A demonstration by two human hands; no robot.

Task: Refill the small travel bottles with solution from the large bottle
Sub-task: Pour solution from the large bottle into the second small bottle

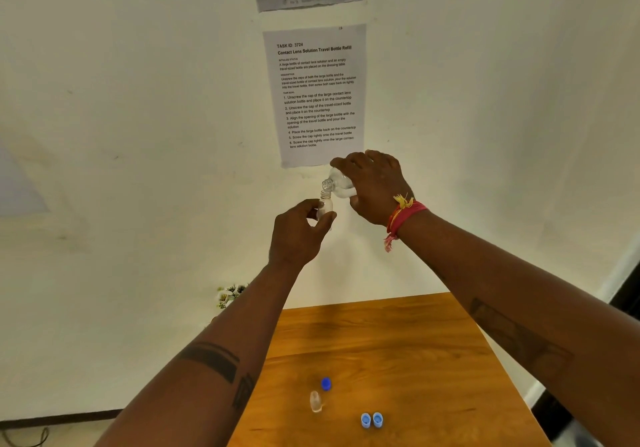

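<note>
The right hand [372, 188], raised well above the table with a red and yellow thread band [403, 216] at the wrist, wraps over a large clear plastic bottle [337, 183] and tips it neck-down to the left. Its fingers hide most of the bottle's body, so only the shoulder and threaded mouth show. That mouth sits just over the open neck of a small clear travel bottle [325, 204], held upright in the left hand [299, 231] between thumb and curled fingers, which cover its lower half. Whether liquid is flowing cannot be made out. Both forearms reach forward and up, the left one marked with dark bands.

Below, on the brown wooden table [433, 342], a second small clear bottle [316, 401] stands uncapped near the front edge, its contents hard to tell. A dark blue cap [326, 384] lies just behind it. Two light blue caps [372, 420] lie side by side, touching, to its right. A printed instruction sheet [317, 96] hangs on the wall behind the hands.
</note>
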